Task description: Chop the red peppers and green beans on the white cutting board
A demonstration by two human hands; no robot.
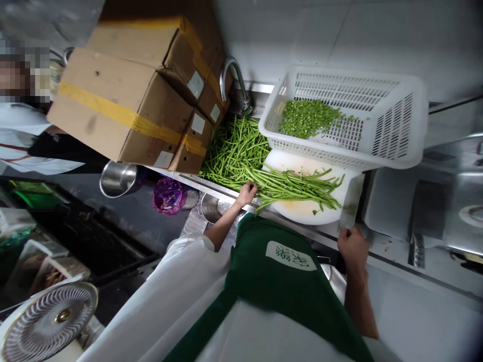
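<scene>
A bundle of long thin green stalks (298, 188) lies across a round white cutting board (328, 215), their left ends beside my left hand (248, 194). The fingers of that hand are curled closed on the stalk ends at the counter's front edge. My right hand (353, 246) is closed round the handle of a cleaver (351, 201), and the fist hides the handle. The broad blade stands at the right edge of the board, apart from the stalks. Behind the left hand is a large heap of the same stalks (234, 151).
A white plastic basket (396, 156) with chopped green pieces (307, 118) stands behind the board. Stacked cardboard boxes (113, 105) and a curved tap (232, 63) are at the left. Metal basins (392, 196) lie at the right. A person (22, 130) is at far left.
</scene>
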